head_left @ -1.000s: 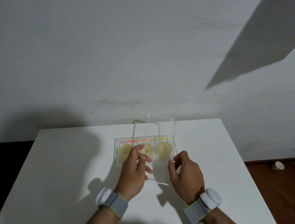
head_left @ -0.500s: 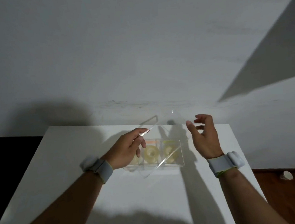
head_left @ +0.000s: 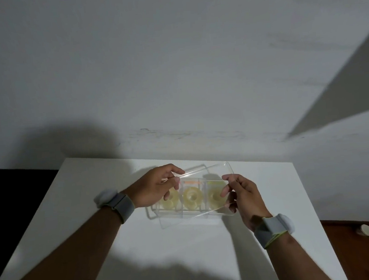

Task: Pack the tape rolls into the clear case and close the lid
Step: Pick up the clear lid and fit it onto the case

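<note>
A clear case (head_left: 154,211) stands on the white table (head_left: 144,255) with three pale yellow tape rolls (head_left: 191,198) side by side in its compartments. A flat clear lid (head_left: 204,176) hovers tilted just above the case. My left hand (head_left: 154,189) pinches the lid's left edge between thumb and fingers. My right hand (head_left: 239,195) grips the lid's right edge, fingers curled under it. The left roll is partly hidden behind my left hand.
The table's far edge meets a grey wall (head_left: 173,73). To the right lies wooden floor (head_left: 367,246) with a small white round object (head_left: 365,230) on it. A dark area (head_left: 17,199) borders the table on the left.
The lid has gone from steeply tilted to nearly flat over the case. My right hand, free and raised half a second ago, now holds the lid's right edge. Both hands have lowered.
</note>
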`<act>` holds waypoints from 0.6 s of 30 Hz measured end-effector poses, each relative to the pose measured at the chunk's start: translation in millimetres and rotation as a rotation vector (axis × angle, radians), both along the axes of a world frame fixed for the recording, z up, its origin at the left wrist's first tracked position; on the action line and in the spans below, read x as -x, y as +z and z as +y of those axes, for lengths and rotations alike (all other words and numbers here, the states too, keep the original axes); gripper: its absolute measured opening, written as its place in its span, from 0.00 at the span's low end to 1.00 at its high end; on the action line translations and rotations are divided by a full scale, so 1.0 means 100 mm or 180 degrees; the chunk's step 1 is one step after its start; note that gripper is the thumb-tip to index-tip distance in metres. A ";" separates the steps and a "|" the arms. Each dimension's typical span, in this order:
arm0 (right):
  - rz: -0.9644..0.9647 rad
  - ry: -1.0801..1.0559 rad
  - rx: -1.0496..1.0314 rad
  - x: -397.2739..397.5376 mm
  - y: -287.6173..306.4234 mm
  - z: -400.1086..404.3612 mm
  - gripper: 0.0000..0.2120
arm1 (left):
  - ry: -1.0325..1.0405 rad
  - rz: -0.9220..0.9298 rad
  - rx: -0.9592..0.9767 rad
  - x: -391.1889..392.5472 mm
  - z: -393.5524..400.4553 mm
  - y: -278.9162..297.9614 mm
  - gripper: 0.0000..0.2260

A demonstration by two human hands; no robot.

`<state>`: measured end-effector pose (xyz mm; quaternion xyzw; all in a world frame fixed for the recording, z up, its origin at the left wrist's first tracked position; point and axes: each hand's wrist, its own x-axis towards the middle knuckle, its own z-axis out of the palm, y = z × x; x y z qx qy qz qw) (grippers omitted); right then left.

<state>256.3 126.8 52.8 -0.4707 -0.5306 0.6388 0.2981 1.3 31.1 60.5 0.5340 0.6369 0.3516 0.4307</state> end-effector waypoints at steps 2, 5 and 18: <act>0.0065 -0.0081 0.0025 0.00 0.04 0.00 0.12 | 0.0166 0.0116 -0.0171 0.02 0.01 0.04 0.10; 0.0118 -0.0226 0.0074 -0.04 0.09 0.03 0.12 | 0.0301 0.0608 -0.0457 0.08 -0.03 0.10 0.10; 0.0118 -0.0468 0.0293 -0.13 -0.05 -0.21 0.12 | -0.0846 0.3103 -0.1638 0.11 -0.46 -0.21 0.32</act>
